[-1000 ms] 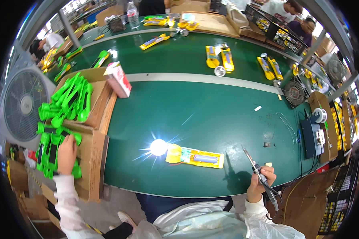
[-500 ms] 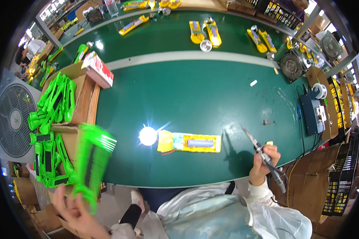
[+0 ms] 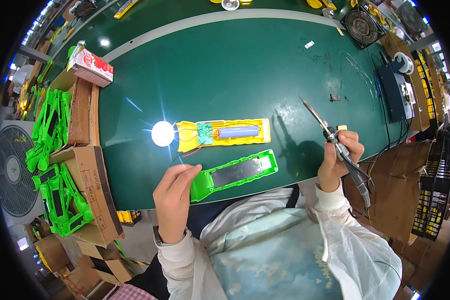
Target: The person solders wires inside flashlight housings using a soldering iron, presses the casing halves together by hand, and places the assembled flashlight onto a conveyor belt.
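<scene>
My left hand [image 3: 174, 196] grips the near end of a green plastic shell half [image 3: 233, 173] with a dark panel, lying on the green table [image 3: 245, 70] at its front edge. Just beyond it lies a yellow shell half [image 3: 225, 134] holding a small green circuit board, a blue cylindrical cell and thin wires, with a lit white lamp [image 3: 162, 133] at its left end. My right hand [image 3: 338, 159] holds a soldering iron [image 3: 330, 134], tip pointing up and away, to the right of both shells.
Cardboard boxes [image 3: 87, 165] of green shell halves [image 3: 60, 195] stand at the left beside a white fan [image 3: 12, 165]. A red and white carton [image 3: 91, 67] sits at far left. A black fan [image 3: 362, 22], a black unit [image 3: 391, 92] and wire are at right.
My left hand took a green shell half from the boxes at the left and brought it down onto the table in front of the yellow one. The soldering iron stayed in my right hand.
</scene>
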`<action>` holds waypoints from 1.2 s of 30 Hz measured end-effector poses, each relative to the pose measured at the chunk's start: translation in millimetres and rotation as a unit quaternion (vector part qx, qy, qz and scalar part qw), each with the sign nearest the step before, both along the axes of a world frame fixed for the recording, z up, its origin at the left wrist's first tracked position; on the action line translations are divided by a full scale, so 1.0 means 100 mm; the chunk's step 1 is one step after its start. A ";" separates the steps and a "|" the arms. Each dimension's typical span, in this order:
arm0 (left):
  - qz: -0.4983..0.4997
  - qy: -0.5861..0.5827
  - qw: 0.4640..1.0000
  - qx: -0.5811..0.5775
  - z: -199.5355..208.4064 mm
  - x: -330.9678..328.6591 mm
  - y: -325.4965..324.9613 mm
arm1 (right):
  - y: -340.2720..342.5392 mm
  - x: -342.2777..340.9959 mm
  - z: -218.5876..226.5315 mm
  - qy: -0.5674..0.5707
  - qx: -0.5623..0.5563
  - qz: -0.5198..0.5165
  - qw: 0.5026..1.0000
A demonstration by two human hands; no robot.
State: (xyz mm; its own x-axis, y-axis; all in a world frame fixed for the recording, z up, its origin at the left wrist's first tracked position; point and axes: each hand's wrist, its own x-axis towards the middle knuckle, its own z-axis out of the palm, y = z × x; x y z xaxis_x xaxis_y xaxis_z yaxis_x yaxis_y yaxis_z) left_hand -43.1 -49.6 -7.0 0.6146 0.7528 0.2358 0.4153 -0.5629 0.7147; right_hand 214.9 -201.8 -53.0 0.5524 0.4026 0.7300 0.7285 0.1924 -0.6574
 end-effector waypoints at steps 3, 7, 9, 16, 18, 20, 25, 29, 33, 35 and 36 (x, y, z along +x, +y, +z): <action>0.013 0.025 0.997 0.071 -0.04 -0.01 0.00 | -0.01 -0.02 0.01 0.015 0.006 0.014 1.000; -0.012 0.012 0.996 0.091 -0.02 0.00 -0.05 | -0.02 0.00 0.01 0.001 -0.009 0.004 1.000; -0.065 0.044 0.993 0.088 -0.04 0.01 -0.07 | 0.00 0.01 0.01 -0.007 -0.005 0.003 1.000; -0.053 0.103 0.980 0.165 0.00 -0.06 -0.14 | 0.14 -0.07 0.04 -0.016 0.009 -0.007 1.000; -0.073 0.098 0.978 0.171 0.02 -0.05 -0.11 | 0.09 -0.01 -0.04 -0.038 0.029 -0.031 0.998; -0.083 0.082 0.979 0.167 -0.02 -0.02 -0.17 | -0.07 0.05 -0.12 -0.041 0.021 -0.043 0.998; -0.062 0.031 0.987 0.144 -0.04 -0.03 -0.28 | -0.29 0.23 -0.25 -0.015 -0.012 0.008 1.000; -0.057 0.004 0.990 0.129 -0.06 -0.03 -0.27 | -0.21 0.24 -0.28 -0.014 -0.025 0.022 0.999; -0.071 -0.030 0.988 0.132 -0.08 -0.02 -0.21 | -0.12 0.10 -0.17 -0.036 -0.005 -0.014 0.999; -0.063 -0.023 0.989 0.134 -0.06 -0.07 -0.19 | -0.12 0.17 -0.26 0.002 -0.002 -0.008 1.000; -0.056 -0.014 0.989 0.138 -0.04 -0.07 -0.16 | -0.13 0.23 -0.30 0.001 0.005 0.000 1.000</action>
